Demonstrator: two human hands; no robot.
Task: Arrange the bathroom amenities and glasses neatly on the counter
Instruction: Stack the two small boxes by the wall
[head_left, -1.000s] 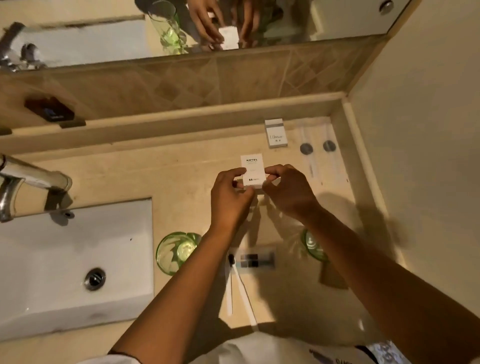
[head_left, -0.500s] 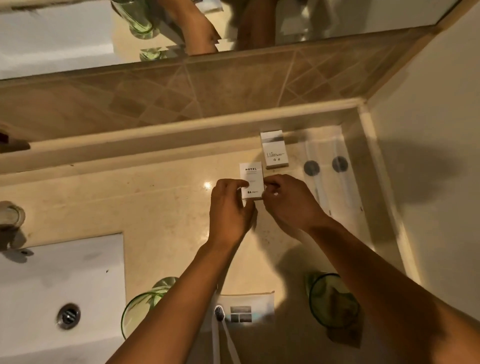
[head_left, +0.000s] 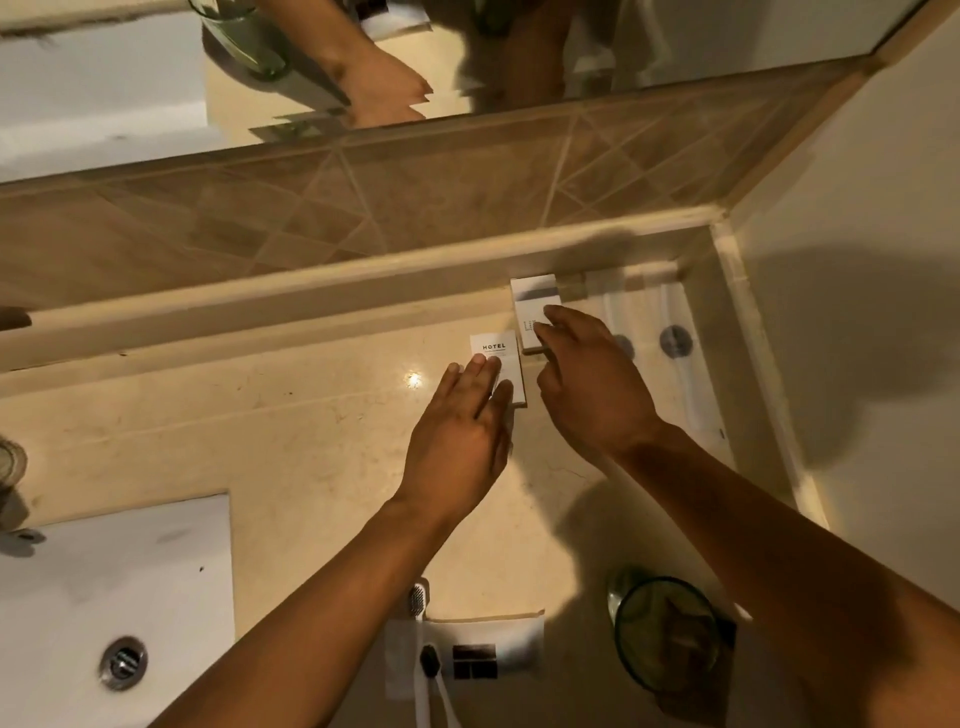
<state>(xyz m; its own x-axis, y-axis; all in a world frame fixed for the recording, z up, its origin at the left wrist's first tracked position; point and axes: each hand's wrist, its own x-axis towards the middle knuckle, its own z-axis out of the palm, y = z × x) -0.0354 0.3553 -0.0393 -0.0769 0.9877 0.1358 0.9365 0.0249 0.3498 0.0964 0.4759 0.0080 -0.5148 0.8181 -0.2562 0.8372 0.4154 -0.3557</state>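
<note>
A white box marked HOTEL (head_left: 500, 353) lies flat on the beige counter (head_left: 291, 415). My left hand (head_left: 462, 441) rests flat on its near half, fingers straight. A second white box (head_left: 535, 299) lies just behind it by the back ledge; my right hand (head_left: 587, 379) touches its near edge with the fingertips. A green glass (head_left: 667, 631) stands at the near right, partly behind my right forearm. Toothbrushes (head_left: 431, 670) and a white packet (head_left: 498, 644) lie near the front edge between my arms.
Clear sachets with dark round caps (head_left: 675, 340) lie in the back right corner by the wall (head_left: 857, 312). A white sink (head_left: 104, 597) with a metal drain (head_left: 123, 662) fills the near left. A tiled backsplash and mirror (head_left: 130, 78) rise behind the ledge.
The HOTEL box went from held upright in both hands to lying flat on the counter. My left hand now presses on it; my right hand has shifted to the rear box.
</note>
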